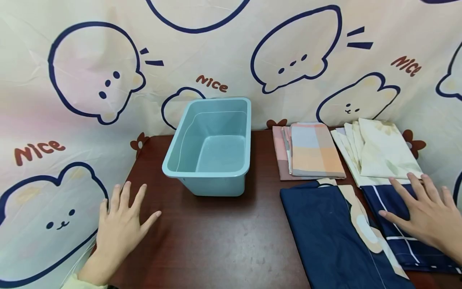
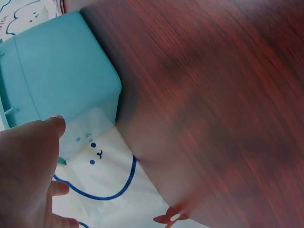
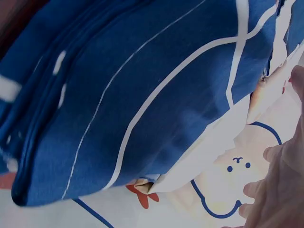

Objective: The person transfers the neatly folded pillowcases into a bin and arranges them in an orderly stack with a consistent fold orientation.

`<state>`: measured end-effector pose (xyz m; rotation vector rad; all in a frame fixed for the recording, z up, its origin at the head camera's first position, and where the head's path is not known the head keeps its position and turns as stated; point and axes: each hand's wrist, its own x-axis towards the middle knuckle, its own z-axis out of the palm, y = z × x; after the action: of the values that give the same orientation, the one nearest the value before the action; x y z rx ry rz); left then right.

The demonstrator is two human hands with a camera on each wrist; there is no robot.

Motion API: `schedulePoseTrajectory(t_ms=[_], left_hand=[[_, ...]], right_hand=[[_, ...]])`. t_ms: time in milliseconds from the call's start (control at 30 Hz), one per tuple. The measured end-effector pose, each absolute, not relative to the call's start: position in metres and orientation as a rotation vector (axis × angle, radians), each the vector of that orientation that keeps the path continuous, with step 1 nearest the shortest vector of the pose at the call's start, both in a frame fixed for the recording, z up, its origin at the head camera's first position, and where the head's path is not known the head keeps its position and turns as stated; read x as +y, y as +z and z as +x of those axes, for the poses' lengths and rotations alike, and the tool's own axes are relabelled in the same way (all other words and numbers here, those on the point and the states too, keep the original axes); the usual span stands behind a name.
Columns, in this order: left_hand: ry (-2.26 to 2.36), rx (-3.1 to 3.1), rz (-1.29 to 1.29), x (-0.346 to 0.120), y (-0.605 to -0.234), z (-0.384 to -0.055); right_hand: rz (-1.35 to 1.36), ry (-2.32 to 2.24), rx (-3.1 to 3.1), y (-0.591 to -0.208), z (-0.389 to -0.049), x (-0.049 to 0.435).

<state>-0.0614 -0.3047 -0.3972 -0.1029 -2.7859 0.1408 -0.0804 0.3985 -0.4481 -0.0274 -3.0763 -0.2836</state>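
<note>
Centrally, a pale blue rectangular plastic tub (image 1: 216, 186) stands upright near the back of a dark red-brown wood-grain table (image 1: 223, 237), its opening upward. To its left, the left hand (image 1: 122, 224) is apart from the tub, fingers spread wide and holding nothing. At far right, the right hand (image 1: 427, 214), likewise spread and unladen, overlies a folded navy cloth with white lines (image 1: 420, 253); whether it touches cannot be told. Just left of that cloth lies a folded navy cloth with a beige-and-white motif (image 1: 325, 228). Behind the pair are a folded pink, orange and grey checked cloth (image 1: 314, 152) and, right of it, a folded cream cloth (image 1: 386, 148). A white cartoon-printed fabric backdrop (image 1: 202, 52) hangs behind.
</note>
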Motion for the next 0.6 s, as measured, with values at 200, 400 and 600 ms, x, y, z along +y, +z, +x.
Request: schedulePoseTrajectory(t_ms=[200, 400, 600], left_hand=[[0.135, -2.739, -0.174, -0.296, -0.398, -0.062], [0.094, -2.759, -0.201, -0.288, -0.399, -0.061], [0.041, -2.783, -0.208, -0.281, -0.397, -0.061]], right_hand=[[-0.006, -0.212, -3.078, -0.451, -0.082, 0.395], [0.043, -0.19, -3.055, -0.449, -0.081, 0.392], [0.043, -0.122, -3.095, -0.447, -0.08, 0.388]])
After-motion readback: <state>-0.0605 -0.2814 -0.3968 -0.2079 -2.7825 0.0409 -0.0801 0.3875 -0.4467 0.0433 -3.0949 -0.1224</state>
